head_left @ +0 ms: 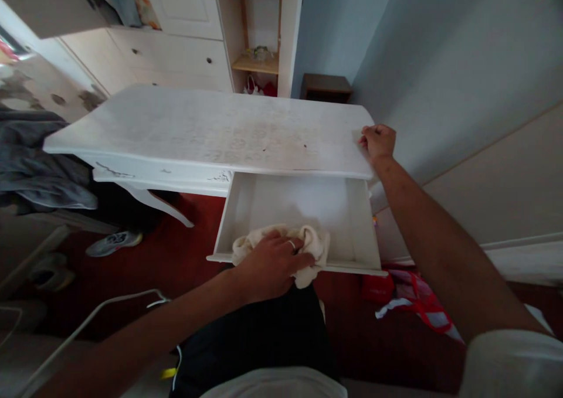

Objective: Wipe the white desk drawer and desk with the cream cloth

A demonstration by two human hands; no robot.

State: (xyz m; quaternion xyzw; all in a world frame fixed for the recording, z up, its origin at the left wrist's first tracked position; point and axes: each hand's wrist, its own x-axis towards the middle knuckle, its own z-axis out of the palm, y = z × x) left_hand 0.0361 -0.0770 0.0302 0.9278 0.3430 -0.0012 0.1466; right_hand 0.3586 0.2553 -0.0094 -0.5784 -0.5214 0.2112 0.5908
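A white desk (197,128) stands before me with its drawer (352,222) pulled out. My left hand (270,263) presses a crumpled cream cloth (314,242) onto the drawer's front edge, fingers closed over it, a ring on one finger. My right hand (377,142) rests on the desk top's far right corner, fingers curled round the edge. The inside of the drawer looks bare and white apart from the cloth.
A grey garment (39,163) lies piled at the left. A sneaker (112,242) sits on the red carpet under the desk. Red and white items (409,292) lie on the floor at the right. A white wardrobe (185,29) with a shelf niche stands behind, a small dark table (326,86) beside it.
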